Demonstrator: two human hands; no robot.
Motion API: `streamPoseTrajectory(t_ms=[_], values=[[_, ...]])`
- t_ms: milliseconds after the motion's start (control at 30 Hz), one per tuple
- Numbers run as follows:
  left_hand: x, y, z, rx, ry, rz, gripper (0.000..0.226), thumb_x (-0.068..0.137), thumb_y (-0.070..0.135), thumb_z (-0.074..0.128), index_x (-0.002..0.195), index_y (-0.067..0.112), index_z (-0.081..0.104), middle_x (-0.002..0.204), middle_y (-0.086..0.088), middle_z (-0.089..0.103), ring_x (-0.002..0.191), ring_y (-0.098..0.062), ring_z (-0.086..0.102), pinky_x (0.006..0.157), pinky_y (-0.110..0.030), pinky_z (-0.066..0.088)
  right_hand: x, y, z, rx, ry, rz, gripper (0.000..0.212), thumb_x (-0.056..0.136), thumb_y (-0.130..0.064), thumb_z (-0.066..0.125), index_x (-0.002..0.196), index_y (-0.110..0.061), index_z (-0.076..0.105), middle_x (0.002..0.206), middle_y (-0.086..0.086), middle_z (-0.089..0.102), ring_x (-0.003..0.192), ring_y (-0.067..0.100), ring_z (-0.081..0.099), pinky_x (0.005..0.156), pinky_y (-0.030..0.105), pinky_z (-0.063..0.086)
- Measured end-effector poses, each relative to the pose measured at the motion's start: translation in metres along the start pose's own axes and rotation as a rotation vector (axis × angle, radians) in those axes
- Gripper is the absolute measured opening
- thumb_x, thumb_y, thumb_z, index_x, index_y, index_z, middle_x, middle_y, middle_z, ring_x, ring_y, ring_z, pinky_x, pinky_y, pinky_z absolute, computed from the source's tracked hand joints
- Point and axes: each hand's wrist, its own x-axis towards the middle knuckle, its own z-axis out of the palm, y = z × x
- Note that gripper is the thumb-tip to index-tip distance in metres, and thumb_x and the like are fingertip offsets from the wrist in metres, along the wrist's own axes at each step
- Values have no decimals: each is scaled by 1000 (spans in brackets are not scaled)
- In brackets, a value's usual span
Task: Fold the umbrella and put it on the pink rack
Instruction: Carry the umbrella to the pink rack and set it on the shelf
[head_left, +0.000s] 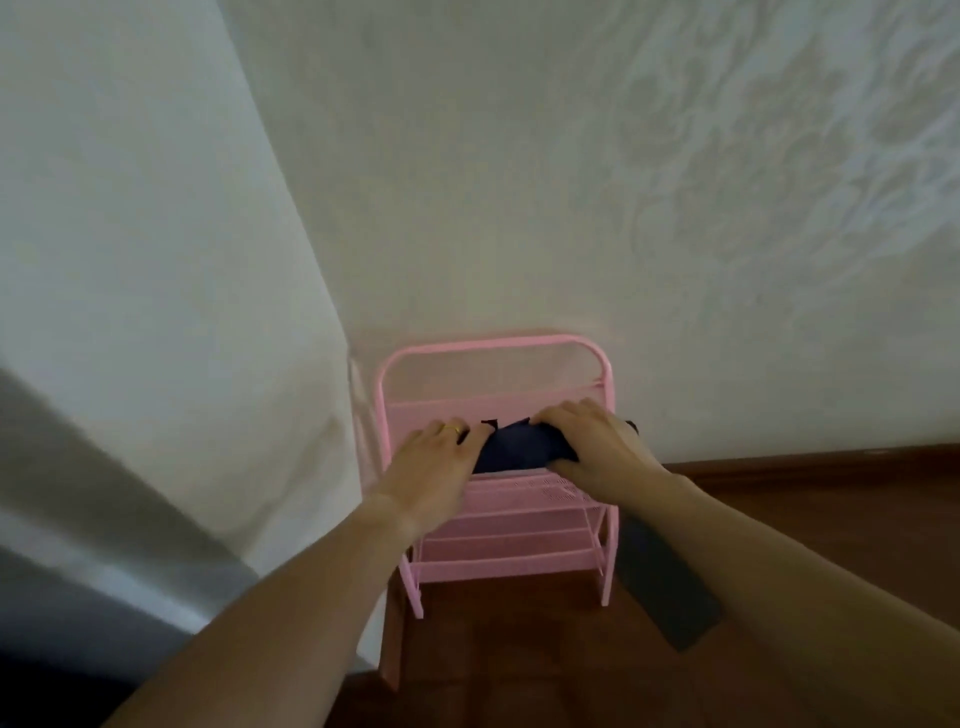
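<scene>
Looking at where this stands, I'd say it's pretty much at the finish line: the dark navy fabric folded umbrella (511, 447) is already collapsed down into a short bundle and it's lying across the top shelf of the pink metal mesh rack (493, 525), so the folding part looks done and the placing part is basically happening right now. What's left, as far as I can judge, is just letting go and pulling the arms back, maybe nudging it so it sits square. The left hand (431, 457) with a gold ring on one finger rests palm-down on the left end of the bundle, fingers laid fairly flat over it more than gripping, though I can't see under the palm to be sure. The right hand (592, 441) is curled over the right end, fingers wrapped down onto the fabric, so that one does look like it's holding the umbrella. Between the two hands the cloth looks a bit rumpled and puffy, with a couple of loose pointy corners poking up toward the back, not strapped tight from what I can tell. A small dark tip sticks out just past the right hand on the far side. Below the hands the lower pink shelves look bare, and a dark flat rectangular thing (665, 582) lies on the wooden floor just under the right forearm.
</scene>
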Motion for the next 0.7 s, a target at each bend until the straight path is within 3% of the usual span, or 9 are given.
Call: streamPoseTrajectory(t_ms=[133, 233, 367, 467, 533, 600, 633, 700], values=[[55, -31, 67, -173, -106, -53, 61, 91, 12, 57, 149, 26, 43, 134, -8, 59, 115, -31, 57, 93, -44, 51, 63, 49, 68, 47, -125, 16, 37, 85, -23, 68, 122, -23, 62, 112, 1, 69, 101, 24, 63, 84, 42, 55], [76, -46, 104, -387, -197, -108, 50, 89, 10, 58, 137, 26, 59, 131, -5, 66, 116, -30, 61, 92, -37, 52, 85, 73, 108, 138, -189, 23, 37, 86, -25, 68, 123, -20, 65, 112, 3, 70, 99, 23, 64, 87, 37, 52], [74, -50, 142, -573, -221, -207, 42, 97, 8, 48, 131, 25, 66, 130, -2, 68, 118, -25, 60, 98, -31, 48, 97, 80, 138, 161, -274, 51, 32, 95, -27, 55, 125, -20, 66, 119, 5, 69, 105, 25, 61, 93, 38, 50], [64, -43, 156, -545, -152, -213, 35, 105, 20, 41, 124, 17, 70, 129, -5, 68, 120, -27, 60, 100, -32, 45, 91, 81, 151, 74, -292, 108, 38, 102, -36, 40, 120, -16, 67, 121, 8, 68, 108, 27, 60, 95, 40, 48], [55, -44, 158, -498, -81, -146, 39, 105, 39, 39, 112, 18, 71, 113, -4, 71, 106, -26, 64, 89, -36, 49, 80, 76, 151, 42, -217, 98, 46, 99, -53, 38, 113, -20, 67, 110, 1, 71, 95, 21, 64, 87, 40, 54], [40, -48, 163, -413, -25, -33, 43, 100, 55, 39, 113, 25, 67, 105, 4, 68, 97, -18, 63, 80, -36, 52, 64, 67, 152, -31, -122, 25, 49, 92, -65, 44, 115, -26, 64, 104, -9, 68, 87, 14, 64, 79, 37, 57], [34, -49, 169, -332, 16, 38, 38, 99, 52, 44, 118, 26, 64, 106, 4, 66, 96, -18, 62, 76, -37, 53, 54, 64, 156, -118, -80, -26, 42, 91, -60, 50, 115, -27, 61, 100, -10, 66, 85, 14, 63, 77, 36, 57], [26, -52, 184, -194, 105, 132, 25, 94, 27, 59, 118, 20, 59, 104, -4, 66, 88, -27, 65, 68, -38, 52, 43, 61, 168, -248, -2, -86, 19, 92, -31, 59, 110, -23, 59, 93, -5, 63, 80, 19, 63, 72, 38, 56]])
